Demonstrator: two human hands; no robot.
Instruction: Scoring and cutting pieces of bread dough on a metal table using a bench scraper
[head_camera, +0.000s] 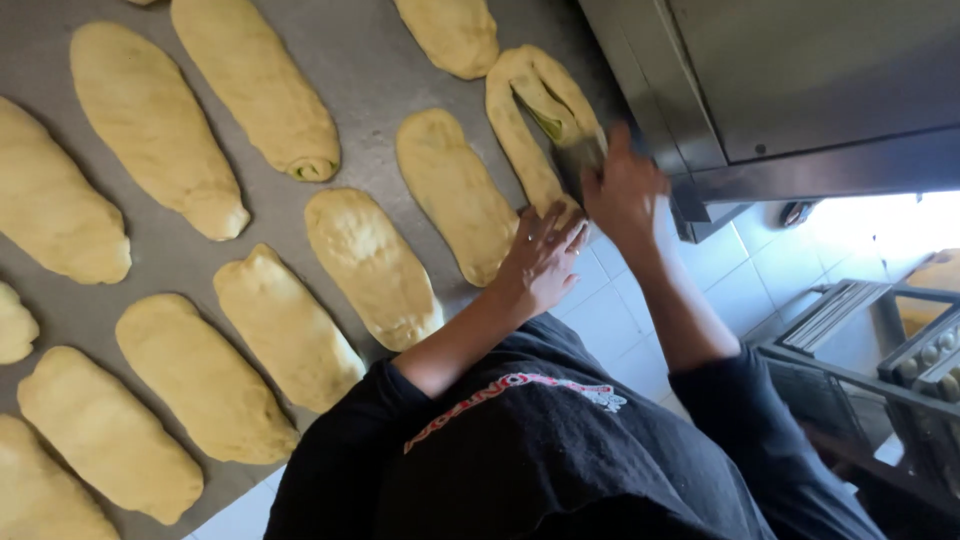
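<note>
Filling most of the view is a big grey metal table (380, 70) covered in rows of pale yellow, oblong dough pieces (150, 125), all flattened and soft-looking. Next biggest is the steel oven (800, 80) at the upper right, then the white tiled floor (730, 270) below it and a rack (880, 350) at the far right. The person wears a black top (560, 450) with sleeves pushed up. Now the actual piece being worked on: a split dough piece (525, 120) near the table's right edge, cut lengthwise so it opens in a long loop with greenish filling showing inside. The right hand (625, 190) is closed around a metal dough scraper (578, 160), blade pressed into the lower end of that piece. The left hand (545, 255) lies with fingers spread loosely, gripping nothing, fingertips touching the dough's bottom end.
</note>
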